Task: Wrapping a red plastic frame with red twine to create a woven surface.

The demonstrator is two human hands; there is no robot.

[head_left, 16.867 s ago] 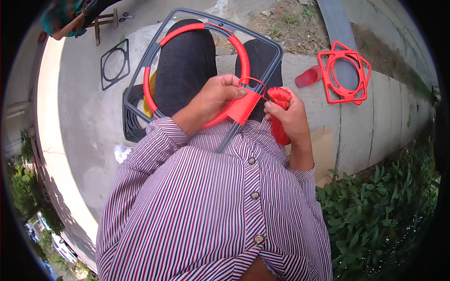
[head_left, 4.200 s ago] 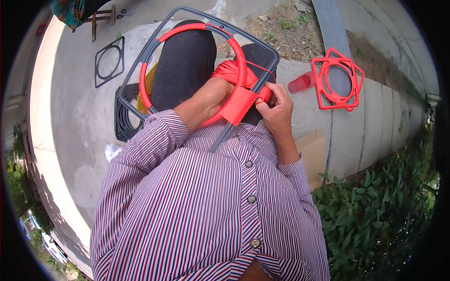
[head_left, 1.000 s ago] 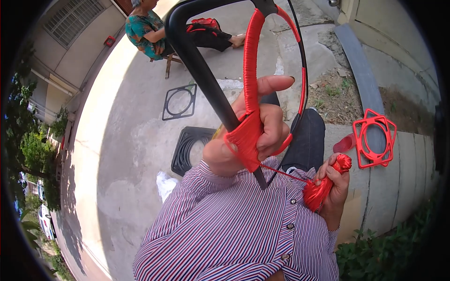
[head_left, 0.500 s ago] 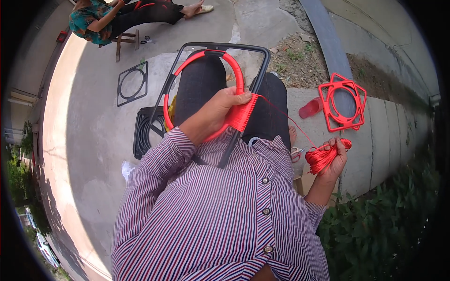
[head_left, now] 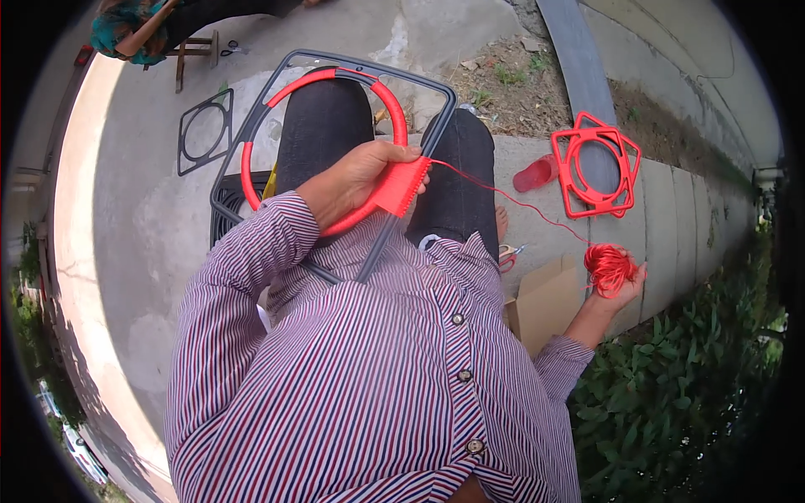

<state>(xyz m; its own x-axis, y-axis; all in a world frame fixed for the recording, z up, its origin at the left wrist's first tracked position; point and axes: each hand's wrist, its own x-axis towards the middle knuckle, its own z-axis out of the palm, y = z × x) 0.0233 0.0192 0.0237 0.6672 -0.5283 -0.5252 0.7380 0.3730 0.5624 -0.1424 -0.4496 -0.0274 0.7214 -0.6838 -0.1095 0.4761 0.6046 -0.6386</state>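
Observation:
My left hand [head_left: 362, 174] is closed around a black square frame [head_left: 442, 117] with a ring inside it, held tilted over my lap. Red cord covers much of the ring, and a dense band of red wrapping [head_left: 401, 191] joins ring and frame side beside my thumb. From that band a single strand runs slackly to a bundle of red cord [head_left: 610, 268] at the right. My right hand [head_left: 625, 287] holds this bundle from below, out past my hip; most of its fingers are hidden behind the cord.
Stacked red frames [head_left: 597, 168] and a red cup [head_left: 535, 173] are on the paving at the right. A cardboard box [head_left: 547, 303] and scissors [head_left: 509, 256] lie by my right leg. Another black frame [head_left: 205, 132] rests on the ground at left. Another person [head_left: 138, 33] sits beyond.
My right hand has moved outward to the right with the cord bundle and turned palm up. More strand shows between bundle and frame. The whole view has shifted a little.

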